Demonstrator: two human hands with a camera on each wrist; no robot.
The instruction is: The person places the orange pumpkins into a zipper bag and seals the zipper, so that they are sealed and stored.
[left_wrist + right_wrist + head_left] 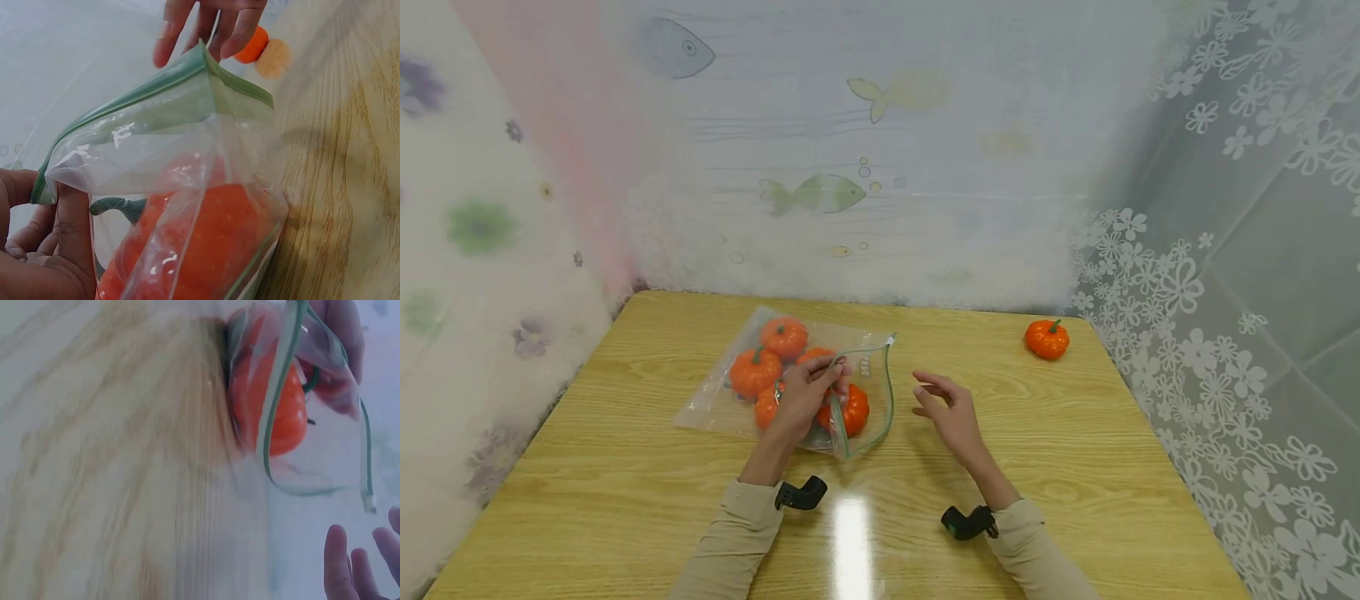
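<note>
A clear zip bag (709,407) with a green-edged mouth lies on the table, holding several small orange pumpkins (756,375) with green stems. My left hand (803,393) pinches the bag's rim between thumb and fingers, and the mouth gapes toward the right. Just inside the opening sits one pumpkin (269,406), its stem showing in the left wrist view. To the right of the mouth, my right hand (953,415) hovers with relaxed, slightly bent fingers and nothing in them. In the left wrist view those fingers (232,31) appear beyond the green zip edge (150,90).
Another orange pumpkin (1047,340) rests by itself at the table's back right corner. The wooden table (1075,483) meets a patterned curtain (985,242) along its back and sides. Black wrist cameras (802,493) sit on both forearms.
</note>
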